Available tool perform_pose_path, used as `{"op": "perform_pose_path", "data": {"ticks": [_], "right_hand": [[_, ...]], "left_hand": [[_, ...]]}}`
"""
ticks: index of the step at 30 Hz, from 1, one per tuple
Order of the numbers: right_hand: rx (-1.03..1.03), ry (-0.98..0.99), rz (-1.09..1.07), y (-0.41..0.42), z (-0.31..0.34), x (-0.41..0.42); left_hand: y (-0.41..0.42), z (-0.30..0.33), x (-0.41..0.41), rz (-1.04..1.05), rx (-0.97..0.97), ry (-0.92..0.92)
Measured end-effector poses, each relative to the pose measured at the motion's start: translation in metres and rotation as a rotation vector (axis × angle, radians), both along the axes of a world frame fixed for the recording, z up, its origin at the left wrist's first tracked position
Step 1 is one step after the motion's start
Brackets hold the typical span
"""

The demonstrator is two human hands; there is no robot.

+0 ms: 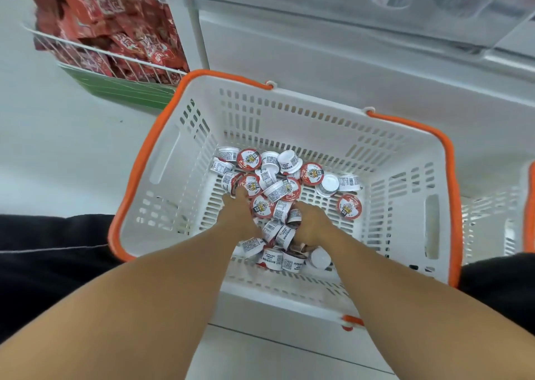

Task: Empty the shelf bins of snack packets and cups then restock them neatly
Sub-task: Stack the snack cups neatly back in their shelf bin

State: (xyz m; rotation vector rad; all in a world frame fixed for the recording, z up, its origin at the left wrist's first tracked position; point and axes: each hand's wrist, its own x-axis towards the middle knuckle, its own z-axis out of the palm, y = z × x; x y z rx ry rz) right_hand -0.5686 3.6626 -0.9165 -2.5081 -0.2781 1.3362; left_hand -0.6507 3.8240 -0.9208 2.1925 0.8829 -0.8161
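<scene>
Fingers of left hand (238, 209), right hand (309, 224) buried among cups (275, 191); grip indiscernible.

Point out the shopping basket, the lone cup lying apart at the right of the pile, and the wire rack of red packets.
shopping basket (447, 159): head view, orange rim at its right side.
lone cup (349, 207): head view, middle of its red-printed lid.
wire rack (95, 54): head view, white front wires.

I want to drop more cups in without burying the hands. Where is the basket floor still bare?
Bare floor lies along the basket's left wall and in the right part beyond the lone red-lidded cup. The middle is crowded: the cup pile runs from far wall to near edge, with left hand and right hand in it.
</scene>
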Motion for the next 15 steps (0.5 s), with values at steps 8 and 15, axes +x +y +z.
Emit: {"op": "perform_pose_path", "data": {"ticks": [8,15], "right_hand": [[0.176,0.356,-0.445,-0.009,0.060,0.033],[0.297,0.560,-0.526,-0.014,0.100,0.039]], "left_hand": [[0.011,0.002,-0.002,0.124,-0.159,-0.082],[0.005,0.050,-0.005,-0.019,-0.060,-0.066]]}}
